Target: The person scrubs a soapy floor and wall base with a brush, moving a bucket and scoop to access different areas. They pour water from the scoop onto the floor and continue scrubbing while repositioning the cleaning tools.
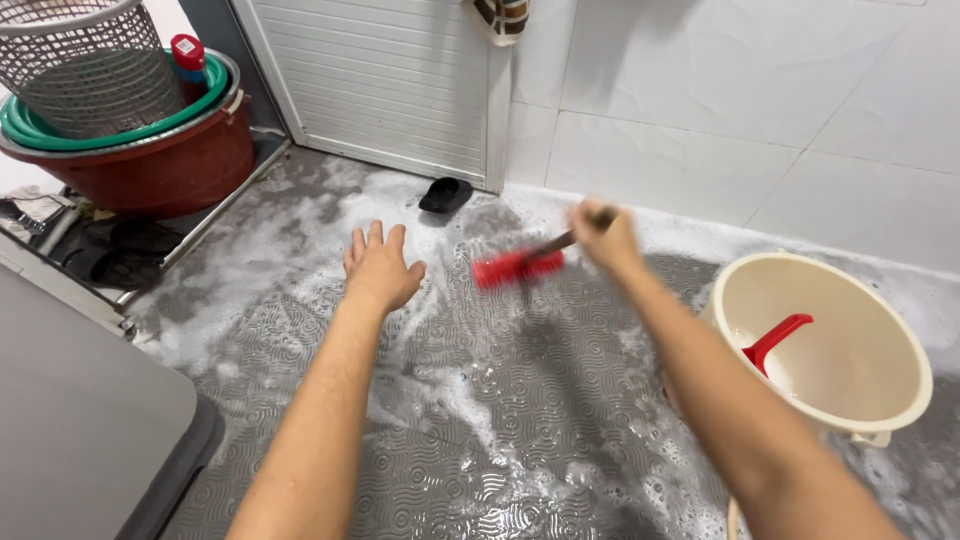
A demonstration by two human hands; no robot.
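Note:
My right hand (603, 236) grips the dark handle of a red scrubbing brush (518, 267), whose bristle head rests on the wet, soapy grey patterned floor (480, 400). The brush is blurred. My left hand (380, 266) is stretched out flat over the foamy floor to the left of the brush, fingers spread and holding nothing.
A cream bucket (905, 400) with a red-handled scoop (772, 340) stands at the right. Stacked red and green basins (160, 160) with a grey basket (90, 60) sit at the back left. A white louvred door (390, 80), white tiled wall and a small black object (445, 194) lie ahead.

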